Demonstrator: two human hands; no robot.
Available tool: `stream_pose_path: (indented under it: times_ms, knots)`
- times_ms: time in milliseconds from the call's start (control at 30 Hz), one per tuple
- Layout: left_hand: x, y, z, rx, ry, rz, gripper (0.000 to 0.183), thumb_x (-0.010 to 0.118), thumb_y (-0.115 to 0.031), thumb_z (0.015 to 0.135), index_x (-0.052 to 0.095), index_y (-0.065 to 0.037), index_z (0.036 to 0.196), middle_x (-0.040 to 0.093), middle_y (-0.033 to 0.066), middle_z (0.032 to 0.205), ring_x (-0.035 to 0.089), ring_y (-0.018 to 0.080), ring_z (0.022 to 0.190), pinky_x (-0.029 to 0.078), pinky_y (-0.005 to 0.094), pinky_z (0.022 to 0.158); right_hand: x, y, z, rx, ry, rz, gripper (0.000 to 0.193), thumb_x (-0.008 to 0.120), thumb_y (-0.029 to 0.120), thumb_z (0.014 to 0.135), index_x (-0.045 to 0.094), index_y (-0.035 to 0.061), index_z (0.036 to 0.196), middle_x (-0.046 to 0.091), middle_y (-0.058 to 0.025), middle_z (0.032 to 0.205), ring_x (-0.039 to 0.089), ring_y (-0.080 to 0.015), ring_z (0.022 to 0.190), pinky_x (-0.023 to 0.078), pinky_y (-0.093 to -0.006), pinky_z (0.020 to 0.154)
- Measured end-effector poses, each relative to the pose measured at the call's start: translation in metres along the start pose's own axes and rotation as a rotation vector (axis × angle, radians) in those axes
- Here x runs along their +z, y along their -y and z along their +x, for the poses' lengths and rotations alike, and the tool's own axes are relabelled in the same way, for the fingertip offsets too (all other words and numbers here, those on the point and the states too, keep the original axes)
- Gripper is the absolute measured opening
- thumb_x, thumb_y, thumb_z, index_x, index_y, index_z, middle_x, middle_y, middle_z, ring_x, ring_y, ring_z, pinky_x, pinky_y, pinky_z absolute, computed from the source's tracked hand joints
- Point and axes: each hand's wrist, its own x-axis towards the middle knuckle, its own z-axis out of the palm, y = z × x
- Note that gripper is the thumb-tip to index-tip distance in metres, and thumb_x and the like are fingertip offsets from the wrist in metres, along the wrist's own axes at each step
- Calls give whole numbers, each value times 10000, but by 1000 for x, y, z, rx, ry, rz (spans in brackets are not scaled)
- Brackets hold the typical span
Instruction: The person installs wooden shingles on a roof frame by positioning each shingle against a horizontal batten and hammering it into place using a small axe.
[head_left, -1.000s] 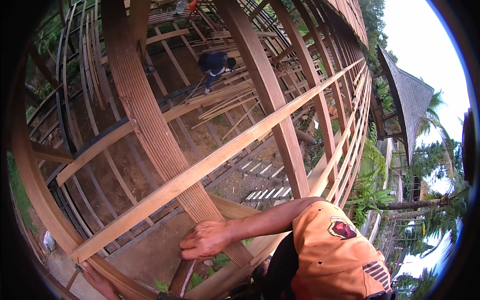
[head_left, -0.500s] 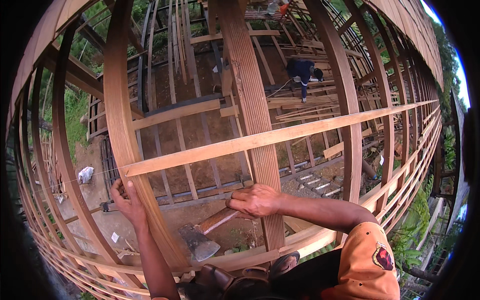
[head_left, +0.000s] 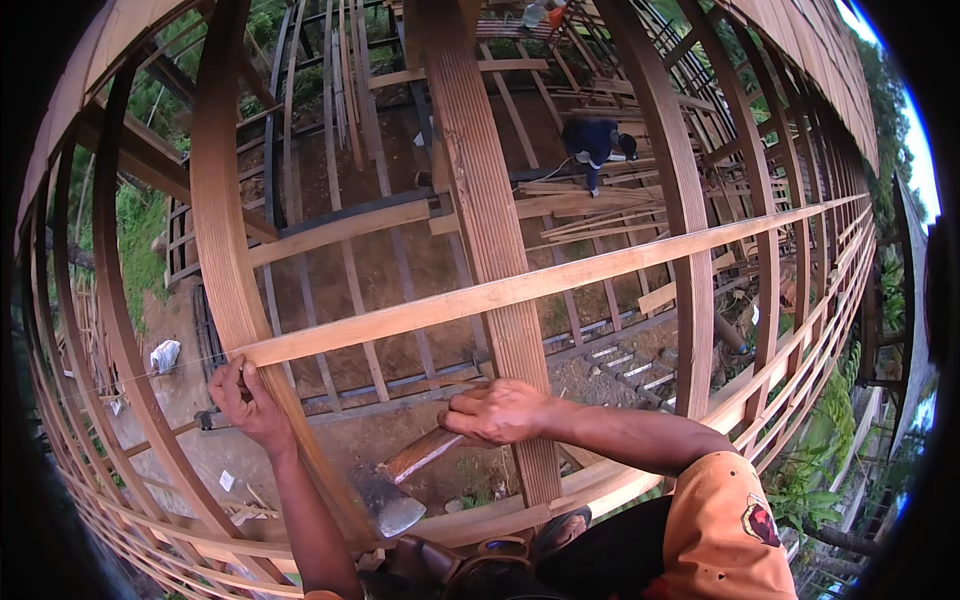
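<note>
A long pale wooden batten [head_left: 420, 310] crosses several upright timbers, with a thin string running along its upper edge and on past its left end. My left hand [head_left: 250, 405] is at that end, its thumb and fingertips closed against the batten's lower edge, beside the left timber [head_left: 225, 200]. What lies between the fingertips is partly hidden. My right hand [head_left: 500, 410] grips the wooden handle of an axe [head_left: 400, 512] in front of the middle timber [head_left: 490, 200]. The dark axe head hangs low, between my two arms.
Far below, a person [head_left: 598, 142] in dark blue bends over among stacked lumber [head_left: 610, 205]. Curved rows of thin battens [head_left: 800, 385] run along the right side. A lower beam [head_left: 600, 495] lies beside my foot [head_left: 565, 528]. A white bag [head_left: 165, 356] rests on the ground at left.
My left hand has risen slightly to the batten's end, and its fingertips now touch the lower edge. The right hand still holds the axe, almost unmoved. The whole view has shifted a little.
</note>
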Motion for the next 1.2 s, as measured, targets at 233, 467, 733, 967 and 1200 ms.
stream_pose_path:
  times_ms: [233,467,733,967,1200]
  knots:
    - [2,5,4,23,4,13,216,605,-179,1013,667,18,1076,590,114,1074,566,237,988,453,360,909,-5,-1,2,-14,65,37,238,517,305,978,495,79,1047,586,-149,938,668,-332,900,580,-429,684]
    - [2,0,6,25,3,33,150,597,-110,997,648,26,1034,616,170,1052,596,311,989,479,412,872,-6,-1,-1,-10,50,-5,244,531,303,971,500,75,1052,590,-130,917,672,-316,850,574,-421,646]
    - [-3,-5,13,88,2,-29,101,615,-84,966,610,14,986,587,175,994,591,327,921,484,420,824,-2,4,6,38,53,-23,287,576,345,959,515,89,1072,602,-112,897,682,-293,834,579,-408,601]
    - [-1,-7,15,81,27,-72,116,610,-102,959,605,8,996,566,158,997,582,319,943,481,416,828,7,20,19,100,210,43,402,551,426,994,517,63,1163,640,-137,916,682,-345,774,559,-456,625]
    - [5,-8,11,113,25,-68,99,590,-62,956,604,3,1029,527,167,1006,562,335,942,468,430,839,67,35,78,710,164,1315,429,707,322,948,463,33,1151,556,-32,712,557,-120,542,471,-290,464]
